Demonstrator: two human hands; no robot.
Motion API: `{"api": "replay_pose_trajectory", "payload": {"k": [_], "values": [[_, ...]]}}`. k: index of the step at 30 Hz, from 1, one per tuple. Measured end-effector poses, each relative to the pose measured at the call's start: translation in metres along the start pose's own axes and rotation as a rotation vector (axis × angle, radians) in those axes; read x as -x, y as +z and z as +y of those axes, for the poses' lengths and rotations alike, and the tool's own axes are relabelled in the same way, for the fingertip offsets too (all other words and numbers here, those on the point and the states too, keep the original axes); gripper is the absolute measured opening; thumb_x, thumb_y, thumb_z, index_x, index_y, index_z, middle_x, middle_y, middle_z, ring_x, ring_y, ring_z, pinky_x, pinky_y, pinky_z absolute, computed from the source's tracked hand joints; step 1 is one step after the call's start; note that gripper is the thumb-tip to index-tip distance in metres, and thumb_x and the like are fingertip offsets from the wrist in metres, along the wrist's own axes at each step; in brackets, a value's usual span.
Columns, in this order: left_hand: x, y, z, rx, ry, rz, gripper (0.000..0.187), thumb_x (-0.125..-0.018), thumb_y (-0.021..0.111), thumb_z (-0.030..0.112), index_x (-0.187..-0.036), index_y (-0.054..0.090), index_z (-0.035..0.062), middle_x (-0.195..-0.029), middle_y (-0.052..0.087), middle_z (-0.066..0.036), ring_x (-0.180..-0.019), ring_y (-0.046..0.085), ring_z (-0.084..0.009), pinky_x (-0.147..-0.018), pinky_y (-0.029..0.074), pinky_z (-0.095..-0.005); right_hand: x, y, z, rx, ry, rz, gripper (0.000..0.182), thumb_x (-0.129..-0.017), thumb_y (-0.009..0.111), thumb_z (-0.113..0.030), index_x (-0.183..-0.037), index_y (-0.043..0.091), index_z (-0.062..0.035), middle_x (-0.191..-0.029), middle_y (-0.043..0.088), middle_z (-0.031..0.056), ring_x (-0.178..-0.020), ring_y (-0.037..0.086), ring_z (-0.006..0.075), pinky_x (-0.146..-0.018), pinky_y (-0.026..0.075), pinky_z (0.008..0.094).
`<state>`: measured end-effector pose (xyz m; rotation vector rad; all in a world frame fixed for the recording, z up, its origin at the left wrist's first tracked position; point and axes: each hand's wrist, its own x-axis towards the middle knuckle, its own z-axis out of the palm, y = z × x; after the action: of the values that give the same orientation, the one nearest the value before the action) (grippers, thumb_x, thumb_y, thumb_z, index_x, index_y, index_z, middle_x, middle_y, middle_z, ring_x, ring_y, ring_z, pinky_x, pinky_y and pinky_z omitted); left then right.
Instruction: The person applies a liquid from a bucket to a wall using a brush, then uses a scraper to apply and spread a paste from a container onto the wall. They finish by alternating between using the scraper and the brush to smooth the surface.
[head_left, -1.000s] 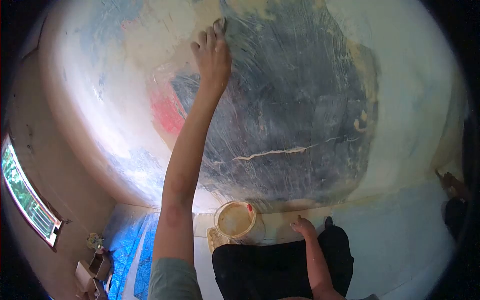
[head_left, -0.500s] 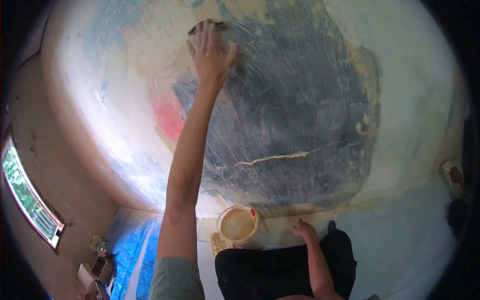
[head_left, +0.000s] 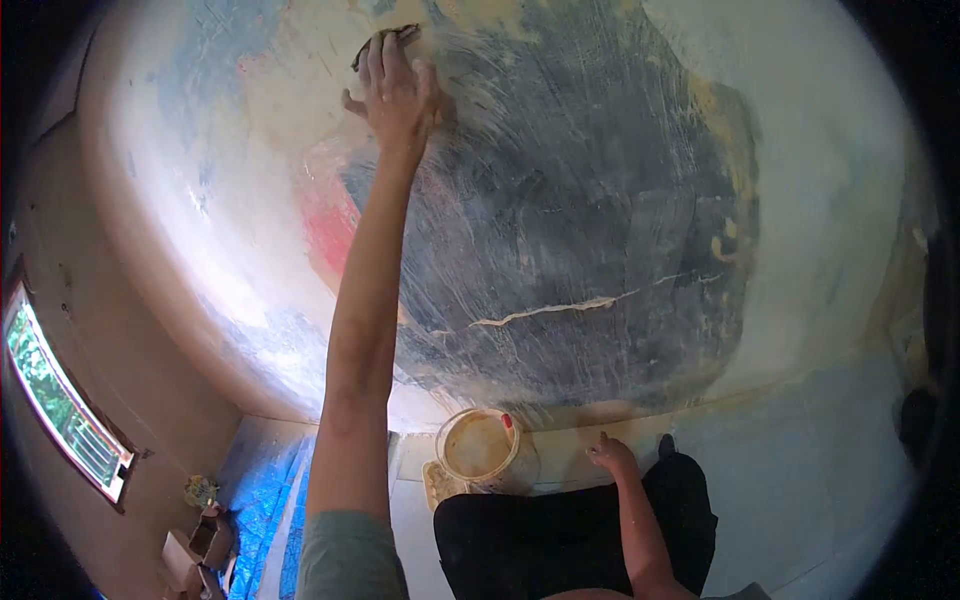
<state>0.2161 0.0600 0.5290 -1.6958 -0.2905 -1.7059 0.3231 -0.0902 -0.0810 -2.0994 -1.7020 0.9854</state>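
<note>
High on the patchy wall (head_left: 580,220), my left hand (head_left: 395,95) presses a dark, thin-edged tool (head_left: 405,33) against the surface, fingers bent over it; most of the tool is hidden beneath them. The wall has a large dark grey area, a red patch (head_left: 328,230) to the left and a pale crack (head_left: 545,311) lower down. My right hand (head_left: 612,455) hangs low over my leg near the foot of the wall, holding nothing, fingers loosely apart. Between my arms stands a bucket (head_left: 478,446) of beige, cloudy liquid with a red spot on its rim.
A small tray (head_left: 440,487) sits beside the bucket. Blue sheeting (head_left: 262,500) covers the floor at lower left, near cardboard boxes (head_left: 190,550). A barred window (head_left: 60,400) is at far left. A dark object (head_left: 915,425) lies at the right edge.
My left hand has moved left and slightly up across the wall with the tool. My right hand has barely moved.
</note>
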Motion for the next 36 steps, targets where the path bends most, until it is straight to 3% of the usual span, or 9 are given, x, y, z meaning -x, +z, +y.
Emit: {"api": "replay_pose_trajectory", "payload": {"k": [4, 8, 12, 16, 20, 26, 30, 33, 36], "values": [[0.023, -0.01, 0.029, -0.14, 0.479, -0.42, 0.05, -0.081, 0.052, 0.029, -0.129, 0.049, 0.016, -0.139, 0.044, -0.01, -0.133, 0.034, -0.0267, -0.107, 0.022, -0.0497, 0.011, -0.004, 0.003, -0.019, -0.048, 0.038, 0.08, -0.082, 0.055, -0.045, -0.137, 0.03, 0.0072, -0.118, 0.055, 0.028, -0.109, 0.055, 0.0388, -0.094, 0.044, 0.0438], [0.008, 0.004, -0.033, 0.061, -0.033, -0.041, 0.058, -0.078, 0.056, 0.037, -0.133, 0.047, 0.0183, -0.14, 0.043, -0.006, -0.133, 0.034, -0.024, -0.109, 0.018, -0.0482, 0.001, 0.005, -0.001, -0.054, -0.018, -0.006, 0.08, -0.081, 0.055, -0.046, -0.137, 0.03, 0.0068, -0.117, 0.056, 0.0273, -0.108, 0.055, 0.0387, -0.093, 0.045, 0.0433], [0.027, -0.019, 0.016, -0.138, 0.515, -0.481, 0.052, -0.085, 0.053, 0.034, -0.134, 0.045, 0.0202, -0.139, 0.045, -0.004, -0.13, 0.038, -0.0225, -0.107, 0.017, -0.0508, 0.001, -0.003, 0.003, -0.016, -0.009, 0.032, 0.079, -0.082, 0.054, -0.045, -0.137, 0.03, 0.0071, -0.115, 0.058, 0.0259, -0.105, 0.056, 0.0394, -0.091, 0.046, 0.0427], [0.007, -0.004, -0.025, -0.199, 0.063, -0.078, 0.055, -0.081, 0.053, 0.036, -0.133, 0.046, 0.0203, -0.14, 0.044, -0.001, -0.129, 0.04, -0.0208, -0.105, 0.014, -0.0582, 0.002, -0.002, -0.001, -0.06, 0.0, -0.028, 0.079, -0.082, 0.055, -0.044, -0.137, 0.03, 0.0068, -0.121, 0.055, 0.0249, -0.11, 0.054, 0.0387, -0.092, 0.045, 0.0428], [0.033, -0.012, 0.007, 0.015, 0.506, -0.498, 0.057, -0.08, 0.055, 0.036, -0.134, 0.045, 0.0227, -0.143, 0.04, 0.0, -0.131, 0.037, -0.0205, -0.105, 0.012, -0.0588, -0.012, 0.016, 0.016, -0.012, -0.046, 0.086, 0.08, -0.082, 0.057, -0.044, -0.137, 0.03, 0.0071, -0.123, 0.053, 0.0259, -0.112, 0.053, 0.0385, -0.093, 0.045, 0.0431], [0.021, 0.009, -0.009, -0.234, 0.136, -0.097, 0.062, -0.077, 0.057, 0.038, -0.136, 0.043, 0.0236, -0.145, 0.037, -0.001, -0.131, 0.038, -0.0198, -0.107, 0.012, -0.0566, -0.005, 0.006, 0.01, -0.012, -0.05, 0.07, 0.079, -0.082, 0.055, -0.046, -0.138, 0.031, 0.0048, -0.12, 0.054, 0.0284, -0.111, 0.054, 0.0395, -0.094, 0.044, 0.0439], [0.035, 0.005, 0.009, -0.18, 0.46, -0.359, 0.058, -0.078, 0.056, 0.038, -0.132, 0.047, 0.0211, -0.143, 0.039, -0.002, -0.13, 0.038, -0.0205, -0.104, 0.013, -0.0595, -0.006, 0.005, 0.008, -0.027, -0.022, 0.056, 0.079, -0.082, 0.055, -0.047, -0.138, 0.031, 0.0038, -0.117, 0.056, 0.0276, -0.108, 0.055, 0.0384, -0.092, 0.046, 0.0438], [0.012, 0.009, -0.014, -0.285, 0.177, -0.199, 0.058, -0.078, 0.056, 0.038, -0.132, 0.047, 0.0215, -0.142, 0.04, -0.002, -0.13, 0.038, -0.0211, -0.103, 0.015, -0.0603, -0.007, 0.008, 0.008, -0.042, -0.014, 0.031, 0.08, -0.082, 0.054, -0.048, -0.138, 0.03, 0.0035, -0.117, 0.056, 0.0272, -0.107, 0.056, 0.0375, -0.091, 0.046, 0.0432], [0.019, 0.013, -0.002, -0.204, 0.251, -0.184, 0.057, -0.078, 0.056, 0.037, -0.132, 0.047, 0.0225, -0.141, 0.042, -0.002, -0.129, 0.039, -0.0204, -0.101, 0.017, -0.0621, 0.0, 0.0, 0.002, -0.029, 0.003, -0.017, 0.081, -0.082, 0.054, -0.048, -0.139, 0.029, 0.0031, -0.119, 0.055, 0.0272, -0.108, 0.056, 0.0368, -0.091, 0.046, 0.0428]]}}
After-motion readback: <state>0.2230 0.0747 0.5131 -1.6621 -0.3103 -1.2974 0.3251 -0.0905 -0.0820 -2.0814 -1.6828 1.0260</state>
